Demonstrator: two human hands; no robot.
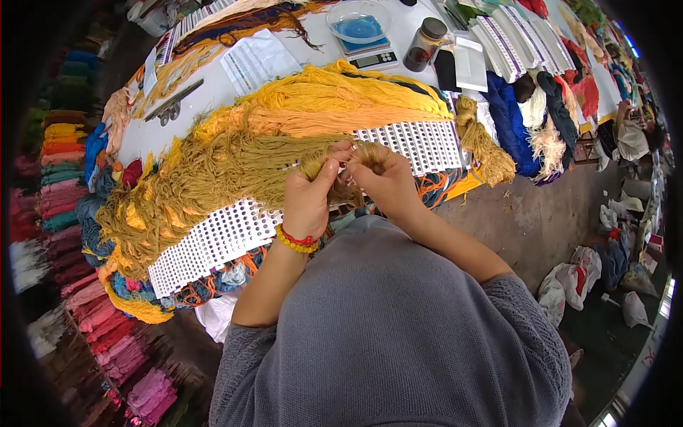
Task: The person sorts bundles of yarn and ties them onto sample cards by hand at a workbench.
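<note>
My left hand (309,193), with red and yellow bracelets (297,240) at its wrist, is closed on a bundle of olive-gold yarn (311,166). Close beside it, my right hand (393,186) grips another looped part of olive-gold yarn (373,151). Fingertips of both hands meet around thin strands, whose exact arrangement is too small to tell. Under and left of the hands spreads a large olive yarn hank (242,160). White cards with rows of dark holes (416,146) lie beneath, partly covered by yarn.
Yellow yarn (341,89) and peach yarn (313,121) lie behind the hands. Farther back are a digital scale (373,60) bearing a bowl of blue (358,27), a dark jar (425,44), a clipboard (173,105) and stacked cards (509,46). Blue yarn (505,107) hangs at right.
</note>
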